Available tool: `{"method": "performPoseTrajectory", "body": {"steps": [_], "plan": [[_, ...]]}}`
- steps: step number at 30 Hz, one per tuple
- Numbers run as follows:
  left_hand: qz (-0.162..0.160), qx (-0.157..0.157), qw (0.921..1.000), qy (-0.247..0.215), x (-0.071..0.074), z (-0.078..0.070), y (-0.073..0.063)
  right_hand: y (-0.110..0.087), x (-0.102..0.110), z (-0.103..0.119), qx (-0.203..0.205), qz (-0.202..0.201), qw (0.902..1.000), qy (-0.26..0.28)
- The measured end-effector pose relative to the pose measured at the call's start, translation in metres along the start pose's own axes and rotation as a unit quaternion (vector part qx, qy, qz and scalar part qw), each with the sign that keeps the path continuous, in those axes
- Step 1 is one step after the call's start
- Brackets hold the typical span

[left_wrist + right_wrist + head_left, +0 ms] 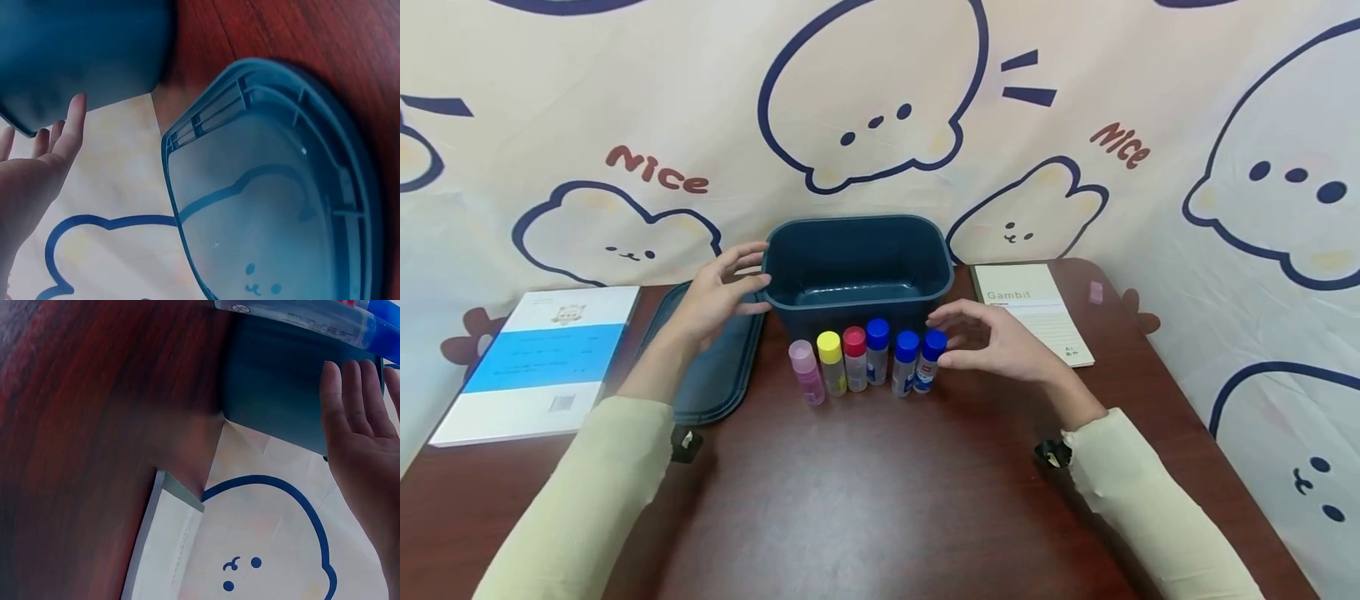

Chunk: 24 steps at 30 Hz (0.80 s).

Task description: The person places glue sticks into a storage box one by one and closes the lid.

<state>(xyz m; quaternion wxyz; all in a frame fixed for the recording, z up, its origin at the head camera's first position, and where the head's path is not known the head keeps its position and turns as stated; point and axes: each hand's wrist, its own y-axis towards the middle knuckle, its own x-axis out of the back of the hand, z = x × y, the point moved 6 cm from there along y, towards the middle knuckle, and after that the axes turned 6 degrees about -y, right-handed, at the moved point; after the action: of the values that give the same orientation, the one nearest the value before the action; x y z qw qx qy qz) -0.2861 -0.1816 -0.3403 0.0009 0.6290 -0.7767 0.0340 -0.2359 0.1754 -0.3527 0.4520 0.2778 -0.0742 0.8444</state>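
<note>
A dark blue-green plastic bin [857, 250] stands at the back of the table, its inside showing bare. My left hand [718, 287] is at the bin's left side with fingers spread, fingertips at or very near the rim. In front of the bin several small capped bottles stand in a row: a pink one [807, 375], a yellow-capped one [832, 365], a red-capped one [854, 360] and blue-capped ones [904, 367]. My right hand [992, 337] has its fingers loosely bent beside the rightmost blue-capped bottle [929, 362]; whether they touch it is unclear.
A matching lid [718, 392] lies left of the bin, partly behind my left forearm. Farther left is a white-and-blue book [542, 358]. A notebook [1037, 312] and a small pink item [1096, 292] lie on the right. A printed cloth [880, 100] hangs behind the table.
</note>
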Motion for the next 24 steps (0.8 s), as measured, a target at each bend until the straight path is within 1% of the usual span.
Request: {"method": "performPoseTrajectory", "body": {"steps": [5, 9, 13, 16, 20, 24], "plan": [[-0.001, 0.006, 1.0, 0.001, -0.0016, 0.0033, 0.0008, -0.0005, -0.0041, -0.0035, -0.006, -0.001, 1.0, -0.006], [0.003, 0.005, 0.9998, -0.021, -0.0015, 0.0054, 0.002, 0.0017, -0.0051, -0.0048, 0.0, -0.002, 1.0, 0.003], [0.013, 0.005, 0.999, -0.042, -0.0012, 0.006, 0.0031, 0.0041, -0.0049, -0.0027, 0.012, -0.004, 0.9999, -0.007], [0.015, 0.008, 0.9988, -0.046, -0.0005, 0.0073, 0.003, 0.0051, -0.0049, -0.0021, 0.018, -0.003, 0.9998, -0.008], [0.012, 0.014, 0.9987, -0.047, -0.0005, 0.0093, 0.0025, 0.005, -0.0048, -0.0022, 0.023, 0.0, 0.9997, 0.007], [0.014, 0.015, 0.9986, -0.049, -0.0014, 0.0106, 0.0032, 0.0029, -0.0022, -0.0039, 0.019, -0.01, 0.9997, 0.01]]}}
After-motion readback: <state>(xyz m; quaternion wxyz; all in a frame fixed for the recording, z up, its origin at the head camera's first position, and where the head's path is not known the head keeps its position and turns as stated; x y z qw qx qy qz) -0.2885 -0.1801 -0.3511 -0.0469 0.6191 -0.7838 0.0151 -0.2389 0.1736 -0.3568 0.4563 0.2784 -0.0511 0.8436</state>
